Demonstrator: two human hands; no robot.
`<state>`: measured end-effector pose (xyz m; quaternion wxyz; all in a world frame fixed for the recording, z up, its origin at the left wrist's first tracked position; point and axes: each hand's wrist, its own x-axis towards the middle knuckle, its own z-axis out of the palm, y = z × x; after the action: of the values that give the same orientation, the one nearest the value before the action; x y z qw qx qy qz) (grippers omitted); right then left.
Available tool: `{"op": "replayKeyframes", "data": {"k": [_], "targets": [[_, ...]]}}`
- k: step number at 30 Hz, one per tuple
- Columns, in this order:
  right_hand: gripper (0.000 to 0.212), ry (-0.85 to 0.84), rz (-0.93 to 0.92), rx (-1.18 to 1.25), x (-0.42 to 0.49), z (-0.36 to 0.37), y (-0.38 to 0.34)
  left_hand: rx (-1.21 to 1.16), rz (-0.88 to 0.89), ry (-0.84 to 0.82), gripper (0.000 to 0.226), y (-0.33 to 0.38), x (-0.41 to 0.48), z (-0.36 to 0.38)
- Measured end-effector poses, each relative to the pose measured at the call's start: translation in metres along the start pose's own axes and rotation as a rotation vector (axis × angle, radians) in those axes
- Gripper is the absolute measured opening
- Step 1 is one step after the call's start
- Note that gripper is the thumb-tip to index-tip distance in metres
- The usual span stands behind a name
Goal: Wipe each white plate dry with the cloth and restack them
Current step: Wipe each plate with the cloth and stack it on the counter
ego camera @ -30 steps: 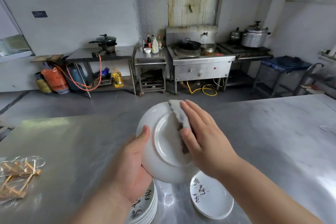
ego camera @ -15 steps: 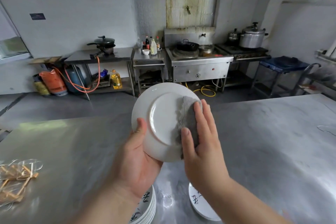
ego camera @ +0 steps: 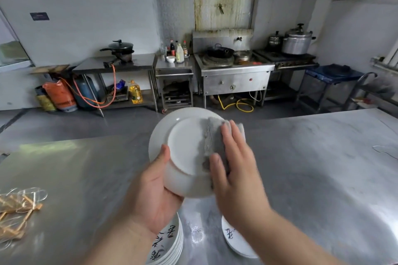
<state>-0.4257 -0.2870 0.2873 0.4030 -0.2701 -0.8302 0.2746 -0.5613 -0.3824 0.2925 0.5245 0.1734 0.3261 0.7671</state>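
My left hand (ego camera: 150, 196) grips a white plate (ego camera: 183, 146) by its lower left rim, thumb on the underside, which faces me. The plate is held tilted above the steel counter. My right hand (ego camera: 234, 170) presses a grey cloth (ego camera: 212, 137) flat against the right side of the plate's underside, fingers straight. Below my left wrist stands a stack of white plates with black lettering (ego camera: 170, 245). A smaller pile of the same plates (ego camera: 234, 241) lies under my right forearm, partly hidden.
The steel counter (ego camera: 312, 168) stretches wide to the right and left. A bundle of clear wrappers with wooden sticks (ego camera: 15, 211) lies at its left edge. Beyond the counter are a wok stove (ego camera: 232, 71), steel tables and gas cylinders (ego camera: 62, 94).
The plate rose and tilted more upright between the earliest frame and half a second ago. My right hand slid the cloth across the underside to the right part of the plate.
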Motion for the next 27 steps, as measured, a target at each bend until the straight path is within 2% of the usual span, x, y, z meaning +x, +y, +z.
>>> {"op": "replayKeyframes", "data": {"k": [3,6,9,11,13,16,18,20,22,25,27], "targets": [[0.072,-0.005,0.005,0.031,-0.032,0.022,-0.009,-0.006,0.02,0.004,0.058,-0.004,0.001,0.001],[0.068,0.038,0.049,0.072,0.004,0.007,0.001,0.003,0.04,-0.039,0.051,-0.007,-0.002,0.003],[0.052,0.072,0.161,0.204,0.04,-0.014,0.02,0.039,0.037,-0.1,0.053,-0.017,-0.005,0.001],[0.039,0.015,0.219,0.276,0.045,-0.021,0.034,0.062,-0.038,-0.126,0.062,-0.021,-0.009,0.002],[0.029,-0.085,0.214,0.273,0.047,-0.031,0.044,0.121,-0.119,-0.082,0.067,-0.02,-0.009,-0.002],[0.027,-0.262,0.196,0.221,0.052,-0.04,0.053,0.183,-0.172,-0.046,0.049,-0.016,0.0,-0.002],[0.027,-0.307,0.176,0.188,0.055,-0.04,0.054,0.19,-0.204,-0.002,0.055,-0.02,0.006,0.002],[0.032,-0.213,0.134,0.103,0.051,-0.04,0.055,0.15,-0.163,0.021,0.06,-0.025,0.012,0.008],[0.048,-0.099,0.12,0.022,0.033,-0.033,0.053,0.099,-0.096,0.032,0.06,-0.032,0.02,0.011],[0.072,-0.14,0.154,-0.05,-0.015,-0.013,0.048,0.035,-0.055,0.051,0.058,-0.049,0.031,0.018],[0.074,-0.15,0.197,-0.093,-0.025,-0.016,0.055,0.019,-0.076,0.032,0.058,-0.062,0.035,0.026]]}}
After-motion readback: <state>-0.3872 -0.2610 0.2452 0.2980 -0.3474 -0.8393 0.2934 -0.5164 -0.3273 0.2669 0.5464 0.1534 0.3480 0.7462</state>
